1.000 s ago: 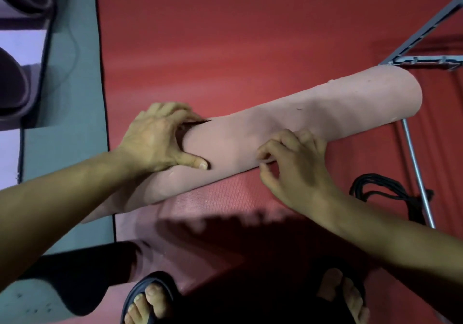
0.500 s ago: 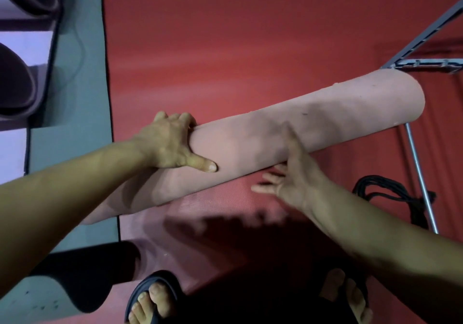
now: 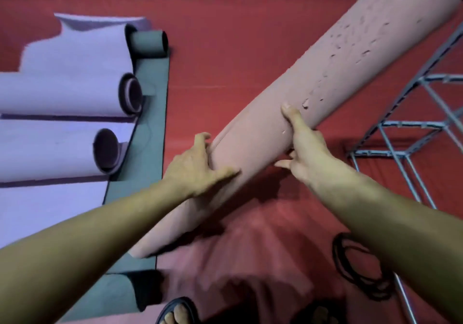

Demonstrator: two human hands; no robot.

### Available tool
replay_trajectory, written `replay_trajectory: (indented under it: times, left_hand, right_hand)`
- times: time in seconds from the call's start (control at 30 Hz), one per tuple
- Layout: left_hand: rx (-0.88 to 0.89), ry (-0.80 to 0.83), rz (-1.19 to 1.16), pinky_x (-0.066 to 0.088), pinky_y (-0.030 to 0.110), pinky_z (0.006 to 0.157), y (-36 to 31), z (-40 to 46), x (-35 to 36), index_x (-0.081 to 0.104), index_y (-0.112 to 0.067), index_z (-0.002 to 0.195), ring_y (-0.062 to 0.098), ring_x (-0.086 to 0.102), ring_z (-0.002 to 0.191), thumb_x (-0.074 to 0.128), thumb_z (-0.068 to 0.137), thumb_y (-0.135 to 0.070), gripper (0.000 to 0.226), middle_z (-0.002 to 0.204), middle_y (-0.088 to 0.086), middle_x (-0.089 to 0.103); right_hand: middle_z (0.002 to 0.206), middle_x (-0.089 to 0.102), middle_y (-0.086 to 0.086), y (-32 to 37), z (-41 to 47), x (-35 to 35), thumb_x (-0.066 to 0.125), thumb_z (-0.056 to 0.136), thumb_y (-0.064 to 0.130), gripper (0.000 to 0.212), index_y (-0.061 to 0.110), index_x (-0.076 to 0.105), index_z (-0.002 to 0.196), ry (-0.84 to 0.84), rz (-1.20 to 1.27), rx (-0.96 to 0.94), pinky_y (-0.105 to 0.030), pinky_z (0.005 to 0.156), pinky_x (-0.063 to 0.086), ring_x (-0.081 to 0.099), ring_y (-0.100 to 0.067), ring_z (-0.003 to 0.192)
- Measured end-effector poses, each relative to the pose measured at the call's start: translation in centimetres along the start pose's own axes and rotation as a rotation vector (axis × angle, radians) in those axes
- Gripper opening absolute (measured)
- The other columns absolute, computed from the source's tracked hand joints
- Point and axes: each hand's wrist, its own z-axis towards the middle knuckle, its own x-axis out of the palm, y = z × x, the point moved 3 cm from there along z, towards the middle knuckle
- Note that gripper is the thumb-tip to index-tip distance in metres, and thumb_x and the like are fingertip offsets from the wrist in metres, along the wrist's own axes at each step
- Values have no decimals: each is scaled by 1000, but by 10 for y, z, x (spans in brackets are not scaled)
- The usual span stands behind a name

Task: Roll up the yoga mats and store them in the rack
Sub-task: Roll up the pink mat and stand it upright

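A rolled pink foam yoga mat [image 3: 295,113] runs diagonally from the lower centre of the frame to the upper right corner, its far end raised above the red floor covering [image 3: 225,55] and its near end low over the edge of a flat grey-green mat [image 3: 152,113]. The left hand [image 3: 198,165] presses against the roll's left side near its loose edge, thumb laid along the surface and fingers curved round it. The right hand [image 3: 304,145] supports the roll from the right, thumb stretched up over the top; its other fingers are spread beneath, so the grip there is partly hidden. At the right edge of the frame stands a grey metal wire rack [image 3: 411,128]. A coiled black cord [image 3: 350,266] lies on the floor at lower right. On the left, pale lilac mats [image 3: 62,93] lie partly rolled, with a small grey-green roll [image 3: 147,44] above them. A sandalled foot [image 3: 179,312] shows at the bottom edge.
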Motion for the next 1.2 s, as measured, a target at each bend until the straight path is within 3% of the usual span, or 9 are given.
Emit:
replay_trajectory:
  times: [0.2, 0.33, 0.6, 0.7, 0.77, 0.83, 0.9, 1.07, 1.2]
  left_hand:
    - [187, -78, -698, 35, 27, 109, -89, -24, -110, 31, -24, 150, 9, 48, 131, 59, 59, -79, 110, 147, 0, 48]
    - [326, -74, -863, 41, 39, 111, -134, -49, -159, 32, -24, 150, 9, 49, 129, 72, 60, -65, 107, 144, 2, 50]
    - [521, -10, -816, 43, 28, 108, -191, -81, -197, 18, -27, 152, 3, 50, 130, 88, 38, -70, 141, 146, -7, 47]
    - [509, -46, -774, 49, 17, 95, -194, -89, -195, 41, -25, 134, -12, 59, 108, 95, 57, -35, 94, 125, -13, 60]
    - [520, -70, -738, 47, 6, 79, -195, -93, -197, 47, -31, 116, -17, 61, 93, 89, 70, -15, 65, 112, -17, 62]
    - [478, -67, -697, 45, 7, 79, -193, -93, -199, 45, -27, 125, -14, 61, 98, 92, 65, -30, 76, 116, -16, 62]
    - [414, -82, -631, 45, 17, 88, -191, -93, -201, 41, -26, 136, -8, 59, 106, 90, 52, -56, 102, 123, -18, 61]
    - [369, -107, -563, 46, 34, 103, -197, -97, -195, 37, -29, 140, 2, 59, 114, 84, 40, -75, 119, 128, -19, 59]
    - [374, -89, -540, 46, 35, 104, -204, -98, -186, 32, -32, 143, 4, 58, 116, 82, 39, -78, 125, 129, -19, 58]
  right_hand:
    - [110, 72, 9, 107, -99, 0, 90, 47, 55, 90, 23, 53, 123, 128, -163, -473, -53, 76, 60, 72, -13, 95]
    - [113, 71, 5, 140, -139, -17, 93, 40, 60, 101, 23, 51, 124, 108, -246, -697, -50, 88, 57, 71, -16, 101]
    - [119, 68, 8, 96, -143, -57, 90, 38, 70, 113, 26, 44, 131, 255, -537, -687, -46, 100, 50, 65, -11, 111]
    - [117, 69, 9, 99, -161, -58, 93, 52, 50, 91, 25, 49, 128, 349, -613, -676, -37, 95, 54, 65, -7, 108]
    - [113, 69, 9, 130, -186, -52, 77, 69, 38, 64, 20, 52, 125, 413, -432, -651, -22, 76, 56, 66, -8, 102]
    - [121, 66, 7, 181, -214, -49, 64, 73, 54, 73, 22, 48, 137, 383, -197, -684, -24, 73, 55, 64, -10, 108]
    - [141, 55, 3, 237, -246, -44, 55, 78, 66, 81, 27, 40, 147, 251, -162, -875, -36, 97, 50, 55, -12, 125]
    - [154, 39, 3, 338, -320, -15, 52, 97, 43, 54, 21, 44, 147, -114, -687, -1343, -27, 110, 28, 37, -14, 140]
    - [166, 10, -2, 351, -313, 13, 41, 78, 80, 96, 30, 20, 157, -174, -1338, -1112, -56, 119, 15, 7, -36, 151]
